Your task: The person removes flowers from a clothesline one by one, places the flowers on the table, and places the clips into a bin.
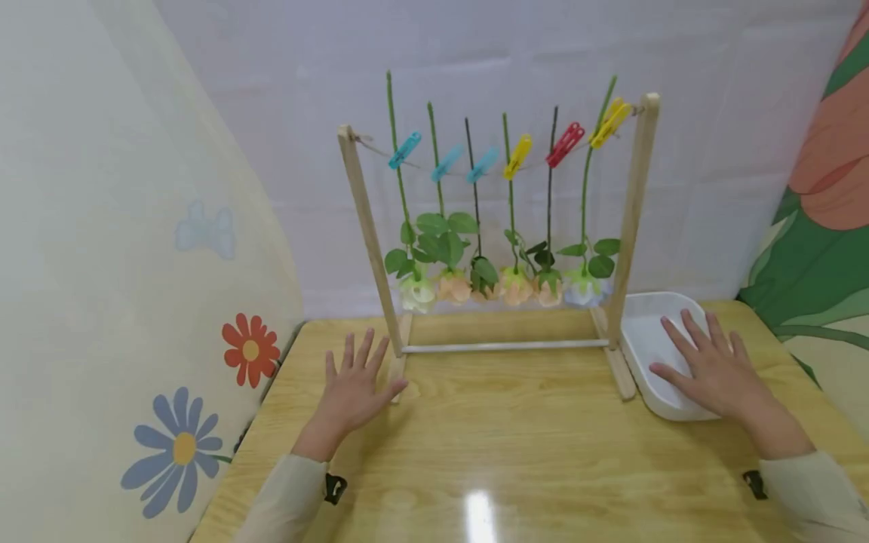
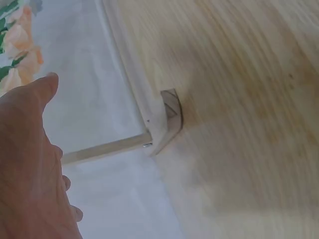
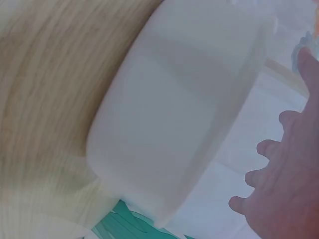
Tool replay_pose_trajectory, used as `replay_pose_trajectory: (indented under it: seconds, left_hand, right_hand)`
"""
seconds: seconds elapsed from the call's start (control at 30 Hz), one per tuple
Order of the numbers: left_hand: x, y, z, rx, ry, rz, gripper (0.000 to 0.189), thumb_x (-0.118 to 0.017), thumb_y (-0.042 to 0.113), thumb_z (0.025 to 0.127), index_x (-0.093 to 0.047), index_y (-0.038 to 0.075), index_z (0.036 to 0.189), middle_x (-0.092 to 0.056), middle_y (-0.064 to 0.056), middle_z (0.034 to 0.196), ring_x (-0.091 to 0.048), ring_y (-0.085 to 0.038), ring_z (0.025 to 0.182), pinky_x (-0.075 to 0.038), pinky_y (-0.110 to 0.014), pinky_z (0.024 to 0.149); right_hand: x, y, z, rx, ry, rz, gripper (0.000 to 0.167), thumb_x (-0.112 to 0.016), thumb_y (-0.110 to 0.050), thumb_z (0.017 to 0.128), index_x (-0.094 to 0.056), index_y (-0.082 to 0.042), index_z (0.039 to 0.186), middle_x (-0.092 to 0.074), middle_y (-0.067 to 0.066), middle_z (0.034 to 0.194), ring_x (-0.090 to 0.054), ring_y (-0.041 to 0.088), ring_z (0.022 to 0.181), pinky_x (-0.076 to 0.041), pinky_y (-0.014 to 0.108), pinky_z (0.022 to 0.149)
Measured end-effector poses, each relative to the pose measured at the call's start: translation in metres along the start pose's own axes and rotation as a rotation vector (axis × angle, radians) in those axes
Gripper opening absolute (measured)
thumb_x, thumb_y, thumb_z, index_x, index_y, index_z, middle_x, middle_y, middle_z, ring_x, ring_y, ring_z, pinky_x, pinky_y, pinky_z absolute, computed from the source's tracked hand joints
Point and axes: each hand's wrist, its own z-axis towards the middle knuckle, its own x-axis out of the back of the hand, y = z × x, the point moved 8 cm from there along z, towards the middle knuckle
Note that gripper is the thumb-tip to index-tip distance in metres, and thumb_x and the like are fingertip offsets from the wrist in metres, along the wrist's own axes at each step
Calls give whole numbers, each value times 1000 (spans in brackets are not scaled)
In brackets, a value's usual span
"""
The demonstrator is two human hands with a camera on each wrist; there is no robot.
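Observation:
A wooden rack (image 1: pixel 366 226) stands on the table, with a string tied between its two posts. Along the string, blue, yellow and red clothespins (image 1: pixel 565 145) hold several artificial roses (image 1: pixel 517 286) upside down, stems up and blossoms down. My left hand (image 1: pixel 353 392) is spread with straight fingers beside the rack's left foot and holds nothing. Over the white plastic tray (image 1: pixel 655 392) at the right, my right hand (image 1: pixel 720 373) is likewise spread, fingers apart, holding nothing. In the right wrist view the tray's inside (image 3: pixel 159 99) shows no items.
The wooden table (image 1: pixel 502 430) reaches back to a white cloth backdrop (image 1: pixel 475 68). A wall with painted flowers (image 1: pixel 183 449) borders the left, and a painted leaf wall (image 1: pixel 815 279) the right. The rack's white crossbar (image 1: pixel 505 347) runs low between its feet.

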Motion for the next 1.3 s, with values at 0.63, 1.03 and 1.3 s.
replay_pose_trajectory:
  seconds: [0.63,1.03,1.3]
  left_hand:
    - [41,55,7,-107,41,124,90,-44,71,96,-11,23,165,-7,-10,170,7,-39,155,0,-69,119]
    - [59,87,16,-139,46,181,92,-39,76,95,-12,22,164,1,-8,171,6,-39,155,2,-65,121]
    - [70,110,22,-161,70,182,91,-43,74,95,-17,20,164,-6,-9,171,2,-39,155,-1,-65,122]
  right_hand:
    - [44,-29,6,113,140,-58,87,-57,-55,98,-14,-16,164,-12,28,165,9,50,151,-7,79,111]
    - [70,-39,12,134,154,-72,89,-60,-55,97,-17,-14,164,-12,27,166,8,49,152,-3,76,114]
    - [89,-48,16,162,171,-51,87,-67,-49,94,-26,-10,161,-17,29,163,-5,53,150,-15,76,112]
